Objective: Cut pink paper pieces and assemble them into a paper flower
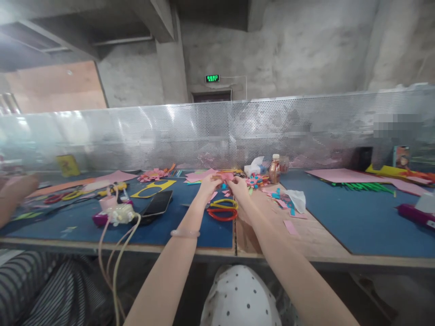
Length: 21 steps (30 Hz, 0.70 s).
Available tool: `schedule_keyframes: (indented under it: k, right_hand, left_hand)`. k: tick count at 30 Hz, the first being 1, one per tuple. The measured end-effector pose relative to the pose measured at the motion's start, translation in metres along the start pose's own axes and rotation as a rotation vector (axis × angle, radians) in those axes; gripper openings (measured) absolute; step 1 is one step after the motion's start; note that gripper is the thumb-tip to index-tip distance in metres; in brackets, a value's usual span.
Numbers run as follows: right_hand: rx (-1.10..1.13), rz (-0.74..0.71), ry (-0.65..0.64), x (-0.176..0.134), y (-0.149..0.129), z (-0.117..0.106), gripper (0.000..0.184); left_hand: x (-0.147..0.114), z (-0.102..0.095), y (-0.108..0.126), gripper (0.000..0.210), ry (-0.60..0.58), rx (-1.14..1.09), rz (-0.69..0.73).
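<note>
Both my hands meet over the far middle of the table. My left hand and my right hand pinch a small pink craft piece between them; the fingers partly hide it. Blue and pink scraps lie just below the fingertips. Nearer to me, between my forearms, rest scissors with one red and one yellow handle loop. Right of my right hand is a cluster of pink, blue and orange flower shapes. Pink sheets lie behind my left hand.
Left are a phone, a yellow cut-out sheet, and a power strip with hanging cables. A bottle and tissue pack stand at the back. A purple glue gun lies right. Another person's hand is far left.
</note>
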State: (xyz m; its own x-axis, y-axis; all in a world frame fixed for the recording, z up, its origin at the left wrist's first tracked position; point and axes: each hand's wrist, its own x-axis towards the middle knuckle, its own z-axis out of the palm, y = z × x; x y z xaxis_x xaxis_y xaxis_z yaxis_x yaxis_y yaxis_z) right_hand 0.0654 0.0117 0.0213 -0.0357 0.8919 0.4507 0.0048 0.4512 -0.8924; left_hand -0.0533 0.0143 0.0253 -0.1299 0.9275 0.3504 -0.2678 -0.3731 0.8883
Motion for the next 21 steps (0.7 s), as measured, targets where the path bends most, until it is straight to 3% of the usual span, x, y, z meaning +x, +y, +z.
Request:
schedule_keyframes:
  k: [7, 21]
  right_hand:
    - [-0.072, -0.023, 0.086, 0.0013, 0.0024, 0.0031, 0.014]
    - [-0.013, -0.001, 0.057, 0.0005, -0.0008, 0.0016, 0.011]
  left_hand:
    - [0.0053, -0.0042, -0.0047, 0.03, -0.004, 0.043, -0.002]
    - [-0.0001, 0.0009, -0.0005, 0.007, -0.066, -0.023, -0.056]
